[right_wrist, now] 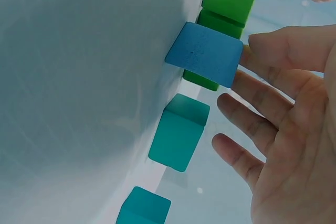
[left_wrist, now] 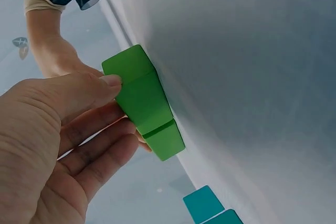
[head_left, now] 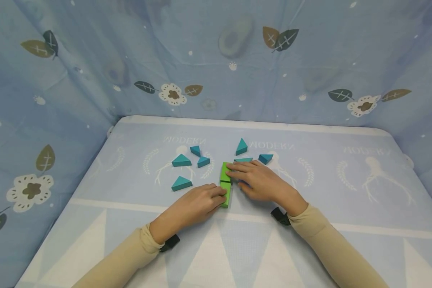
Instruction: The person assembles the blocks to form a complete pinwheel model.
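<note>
Two green blocks lie end to end in the middle of the table. My left hand (head_left: 201,202) pinches the near green block (left_wrist: 142,98), its thumb on the block's side in the left wrist view. Against the far green block (head_left: 225,172) rest the outstretched fingertips of my right hand (head_left: 257,180). A blue block (right_wrist: 205,53) stands beside the green pair, close to the right thumb and largely hidden under that hand in the head view. Just beyond the right fingers lies a teal block (head_left: 243,160), partly covered.
Left of the green pair lie teal triangular blocks (head_left: 181,161) and smaller blue wedges (head_left: 203,161). Another teal triangle (head_left: 241,147) and a blue wedge (head_left: 265,159) lie beyond the right hand. A patterned cloth (head_left: 216,72) hangs behind the table (head_left: 309,248).
</note>
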{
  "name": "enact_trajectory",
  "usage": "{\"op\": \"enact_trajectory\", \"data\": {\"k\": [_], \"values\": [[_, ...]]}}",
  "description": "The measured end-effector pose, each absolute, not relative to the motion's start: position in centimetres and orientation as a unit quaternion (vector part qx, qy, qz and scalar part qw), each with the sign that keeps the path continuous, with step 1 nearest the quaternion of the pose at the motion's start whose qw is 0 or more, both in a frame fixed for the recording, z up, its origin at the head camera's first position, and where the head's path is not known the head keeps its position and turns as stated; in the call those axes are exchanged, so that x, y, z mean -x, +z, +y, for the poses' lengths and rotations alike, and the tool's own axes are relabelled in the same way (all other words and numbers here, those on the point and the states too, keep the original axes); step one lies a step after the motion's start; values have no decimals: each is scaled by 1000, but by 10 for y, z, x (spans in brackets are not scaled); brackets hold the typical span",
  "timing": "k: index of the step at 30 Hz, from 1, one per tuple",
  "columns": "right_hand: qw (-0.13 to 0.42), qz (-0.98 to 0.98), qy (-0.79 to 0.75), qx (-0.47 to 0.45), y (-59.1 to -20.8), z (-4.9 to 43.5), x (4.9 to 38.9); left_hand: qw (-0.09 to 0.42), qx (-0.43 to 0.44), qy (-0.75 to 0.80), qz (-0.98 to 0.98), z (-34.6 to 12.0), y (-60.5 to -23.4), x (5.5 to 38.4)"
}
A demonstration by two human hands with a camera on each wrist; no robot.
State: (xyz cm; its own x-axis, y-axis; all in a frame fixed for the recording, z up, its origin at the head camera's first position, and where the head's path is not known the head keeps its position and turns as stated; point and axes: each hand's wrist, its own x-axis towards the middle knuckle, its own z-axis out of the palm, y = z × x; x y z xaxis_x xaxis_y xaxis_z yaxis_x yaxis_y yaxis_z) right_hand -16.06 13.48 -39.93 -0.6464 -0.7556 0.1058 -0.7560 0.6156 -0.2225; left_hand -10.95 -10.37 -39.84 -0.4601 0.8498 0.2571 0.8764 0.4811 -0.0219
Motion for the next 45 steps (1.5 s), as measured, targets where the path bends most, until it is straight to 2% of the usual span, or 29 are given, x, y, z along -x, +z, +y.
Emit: {"op": "enact_trajectory", "data": {"k": [11, 19, 29, 45], "values": [[-4, -898, 132, -419, -398, 138, 162, 108, 495, -53, -861, -101, -397, 110], [6, -921, 128, -367, -393, 150, 168, 106, 484, -56, -867, -95, -390, 119], [-4, -928, 101, -358, -394, 154, 169, 32, 461, -56, -885, -95, -386, 131], [35, -933, 81, -348, -396, 162, 176, 17, 468, -48, -882, -98, -388, 133]]}}
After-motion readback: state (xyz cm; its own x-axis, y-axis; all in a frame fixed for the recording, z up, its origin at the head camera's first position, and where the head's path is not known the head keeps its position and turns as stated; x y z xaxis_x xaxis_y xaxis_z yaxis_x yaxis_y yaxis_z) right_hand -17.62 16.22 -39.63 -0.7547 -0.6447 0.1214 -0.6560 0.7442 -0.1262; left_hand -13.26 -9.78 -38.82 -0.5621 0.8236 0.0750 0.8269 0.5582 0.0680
